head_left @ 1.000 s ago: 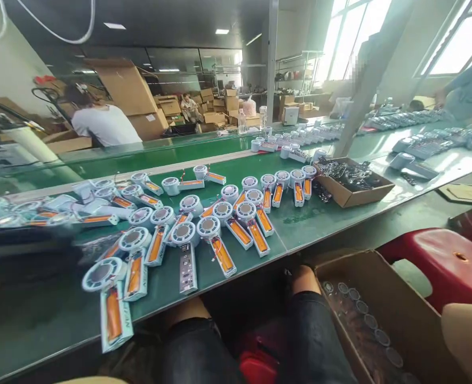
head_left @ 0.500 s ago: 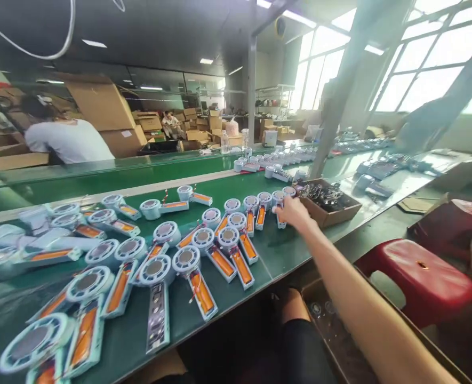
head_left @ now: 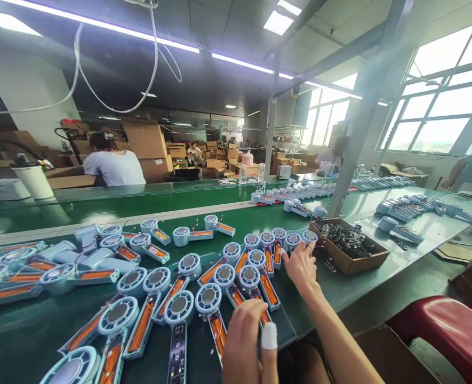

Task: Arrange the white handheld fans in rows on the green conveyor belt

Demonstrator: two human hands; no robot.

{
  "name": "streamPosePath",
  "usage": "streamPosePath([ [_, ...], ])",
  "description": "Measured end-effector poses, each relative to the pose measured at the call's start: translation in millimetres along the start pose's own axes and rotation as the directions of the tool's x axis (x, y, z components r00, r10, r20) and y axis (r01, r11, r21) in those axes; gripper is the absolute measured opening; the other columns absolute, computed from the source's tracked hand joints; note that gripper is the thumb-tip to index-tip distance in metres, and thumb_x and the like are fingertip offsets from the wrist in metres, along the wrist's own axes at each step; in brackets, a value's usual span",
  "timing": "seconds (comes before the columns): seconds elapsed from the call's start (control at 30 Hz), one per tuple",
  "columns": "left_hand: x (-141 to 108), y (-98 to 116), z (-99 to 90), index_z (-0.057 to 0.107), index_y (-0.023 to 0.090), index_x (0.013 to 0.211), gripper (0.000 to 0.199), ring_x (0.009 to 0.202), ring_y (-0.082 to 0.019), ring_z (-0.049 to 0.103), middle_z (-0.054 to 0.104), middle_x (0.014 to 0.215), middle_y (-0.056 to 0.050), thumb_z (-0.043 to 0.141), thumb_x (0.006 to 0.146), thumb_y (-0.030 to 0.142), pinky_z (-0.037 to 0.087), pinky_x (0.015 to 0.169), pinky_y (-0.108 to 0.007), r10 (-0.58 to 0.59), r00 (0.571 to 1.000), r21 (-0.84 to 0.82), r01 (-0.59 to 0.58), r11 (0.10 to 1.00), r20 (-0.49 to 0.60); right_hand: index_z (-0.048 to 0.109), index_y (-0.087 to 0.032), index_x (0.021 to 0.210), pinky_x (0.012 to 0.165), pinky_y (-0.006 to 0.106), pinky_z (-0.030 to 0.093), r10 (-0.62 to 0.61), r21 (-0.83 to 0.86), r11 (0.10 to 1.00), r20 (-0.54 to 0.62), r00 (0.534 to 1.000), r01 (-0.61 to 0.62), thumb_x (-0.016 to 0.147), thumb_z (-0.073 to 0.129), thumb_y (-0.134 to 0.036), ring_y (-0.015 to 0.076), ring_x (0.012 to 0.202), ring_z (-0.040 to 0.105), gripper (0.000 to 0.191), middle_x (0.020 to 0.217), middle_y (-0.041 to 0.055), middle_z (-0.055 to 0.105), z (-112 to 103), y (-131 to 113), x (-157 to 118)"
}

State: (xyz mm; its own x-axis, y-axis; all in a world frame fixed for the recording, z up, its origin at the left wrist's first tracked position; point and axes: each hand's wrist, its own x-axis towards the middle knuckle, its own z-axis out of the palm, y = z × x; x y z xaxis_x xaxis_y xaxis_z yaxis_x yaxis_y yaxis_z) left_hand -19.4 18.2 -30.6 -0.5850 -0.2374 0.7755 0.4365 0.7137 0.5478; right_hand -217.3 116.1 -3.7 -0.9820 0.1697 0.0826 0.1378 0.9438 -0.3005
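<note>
Many light-blue fan units with round grilled heads and orange cells in their handles lie on the green bench (head_left: 292, 320). My right hand (head_left: 302, 266) reaches over the farther units, its fingers spread at a round fan head (head_left: 310, 237) beside the parts box. Near the bench's front edge, my left hand (head_left: 247, 338) is raised over the nearer units, a white cover on one fingertip; its fingers are bent and whether they hold anything is hidden. One unit (head_left: 177, 352) nearby shows a dark circuit board in its handle.
A cardboard box (head_left: 353, 256) of dark small parts stands right of my right hand. Behind it rises a grey post (head_left: 345, 160). A red stool (head_left: 447, 330) is at the lower right. A person in white (head_left: 118, 168) sits beyond the bench.
The view has tilted up and shifted left. My left hand has come into view at the bottom. My right hand's fingers have spread at the far end of the row.
</note>
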Motion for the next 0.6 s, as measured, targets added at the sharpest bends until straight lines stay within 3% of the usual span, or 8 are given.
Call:
streamPosePath([
  [0.03,-7,-6,16.6,0.050,0.021,0.132,0.033,0.133,-0.017,0.041,0.051,0.133,-0.006,0.045,0.101,0.010,0.031,0.113,-0.035,0.093,0.995,0.031,-0.092,0.995,-0.031,0.025,-0.008,0.163,0.107,0.045,0.049,0.014,0.024,1.000,-0.011,1.000,-0.014,0.106,0.031,-0.063,0.0357,0.133,0.045,0.080,0.160,0.0214,-0.009,3,-6,0],
  [0.1,-17,-17,45.4,0.056,0.020,0.127,0.028,0.141,-0.021,0.039,0.051,0.139,-0.005,0.043,0.102,0.021,0.027,0.119,-0.040,0.213,0.976,0.117,-0.207,0.971,-0.046,0.027,-0.010,0.162,0.109,0.045,0.048,0.025,0.066,0.998,-0.009,1.000,-0.025,0.104,0.032,-0.069,0.0367,0.136,0.041,0.083,0.161,0.0199,-0.006,6,-16,0],
  [0.23,-19,-38,77.4,0.075,0.020,0.114,0.035,0.149,-0.024,0.037,0.054,0.147,-0.010,0.053,0.097,0.042,0.017,0.127,-0.043,0.205,0.978,0.419,-0.169,0.892,-0.042,0.034,-0.012,0.160,0.113,0.048,0.045,0.026,0.092,0.995,0.062,0.998,-0.032,0.101,0.041,-0.071,0.0386,0.143,0.033,0.084,0.160,0.0190,0.002,1,-19,-4],
  [0.33,-15,-50,79.3,0.078,0.022,0.111,0.047,0.144,-0.029,0.042,0.056,0.144,-0.013,0.080,0.067,0.036,0.030,0.120,-0.057,0.227,0.972,0.612,-0.216,0.761,0.061,0.040,-0.009,0.154,0.110,0.045,0.047,0.006,0.115,0.993,0.125,0.992,-0.021,0.105,0.046,-0.053,0.0355,0.135,0.045,0.066,0.157,0.0210,0.011,-9,-18,-5],
  [0.43,-14,-55,75.4,0.079,0.025,0.108,0.041,0.133,-0.031,0.054,0.063,0.135,-0.013,0.078,0.066,0.024,0.049,0.104,-0.060,0.275,0.959,0.634,-0.256,0.730,0.071,0.034,-0.012,0.157,0.108,0.044,0.048,0.009,0.155,0.988,0.103,0.995,-0.025,0.106,0.042,-0.047,0.0349,0.133,0.048,0.062,0.157,0.0214,0.011,-10,-21,-7],
  [0.53,-16,-60,74.0,0.081,0.019,0.105,0.034,0.129,-0.032,0.057,0.063,0.133,-0.017,0.059,0.080,0.010,0.041,0.110,-0.062,0.256,0.966,0.551,-0.233,0.801,0.036,0.028,-0.022,0.165,0.112,0.052,0.042,0.043,0.175,0.983,0.074,0.996,-0.055,0.099,0.041,-0.074,0.0418,0.142,0.033,0.085,0.162,0.0177,0.001,-1,-28,-8],
  [0.57,-15,-62,73.9,0.082,0.016,0.105,0.037,0.133,-0.032,0.054,0.061,0.136,-0.019,0.050,0.086,0.009,0.028,0.120,-0.061,0.218,0.976,0.516,-0.199,0.833,0.023,0.026,-0.027,0.168,0.112,0.054,0.041,0.036,0.177,0.983,0.080,0.996,-0.050,0.096,0.047,-0.075,0.0435,0.144,0.028,0.089,0.163,0.0151,-0.007,2,-31,-7],
  [0.6,-14,-65,73.9,0.082,0.015,0.107,0.046,0.135,-0.032,0.051,0.061,0.135,-0.019,0.040,0.092,0.005,0.022,0.122,-0.062,0.256,0.966,0.577,-0.231,0.784,0.039,0.029,-0.030,0.166,0.113,0.056,0.038,0.022,0.186,0.982,0.092,0.996,-0.039,0.093,0.051,-0.074,0.0462,0.148,0.021,0.088,0.163,0.0151,-0.010,3,-33,-5],
])
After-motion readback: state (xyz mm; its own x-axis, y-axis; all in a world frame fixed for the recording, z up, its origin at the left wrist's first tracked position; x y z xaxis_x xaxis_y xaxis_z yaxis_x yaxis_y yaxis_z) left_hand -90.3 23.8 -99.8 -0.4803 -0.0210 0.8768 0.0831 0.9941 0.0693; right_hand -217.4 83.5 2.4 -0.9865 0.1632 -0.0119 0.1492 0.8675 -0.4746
